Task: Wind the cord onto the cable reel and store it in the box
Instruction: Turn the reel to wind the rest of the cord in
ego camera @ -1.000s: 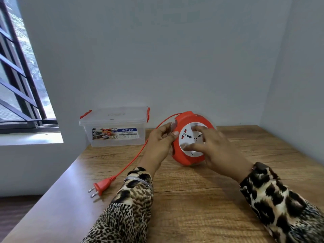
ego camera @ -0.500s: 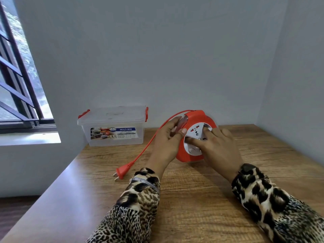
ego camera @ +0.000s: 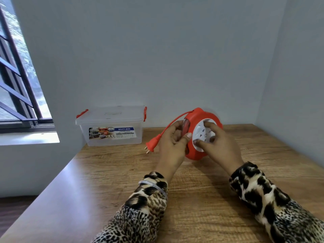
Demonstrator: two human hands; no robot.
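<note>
Cable reel [ego camera: 201, 135] upright on table [ego camera: 201, 190], rim partly hidden by grasping left hand [ego camera: 172, 146]. Right hand [ego camera: 220, 142] fingers gripping white hub. Short cord [ego camera: 172, 123], plug [ego camera: 151, 144] dangling. Box [ego camera: 112, 127] lidded, left, apart.

A single wide-angle view comes from the person's head, looking forward and down across the wooden tabletop [ego camera: 201, 199] toward the corner where two pale walls meet. It sits close: both patterned sleeves enter from the bottom edge, and the left hand [ego camera: 172, 146] and right hand [ego camera: 220, 146] meet near the middle of the frame at the cable reel [ego camera: 198, 116]. The clear box [ego camera: 112, 135] stands farther off to the left against the back wall, and a barred window [ego camera: 15, 81] fills the left edge. Straight lines bend near the borders. No second view exists to overlap with this one.
</note>
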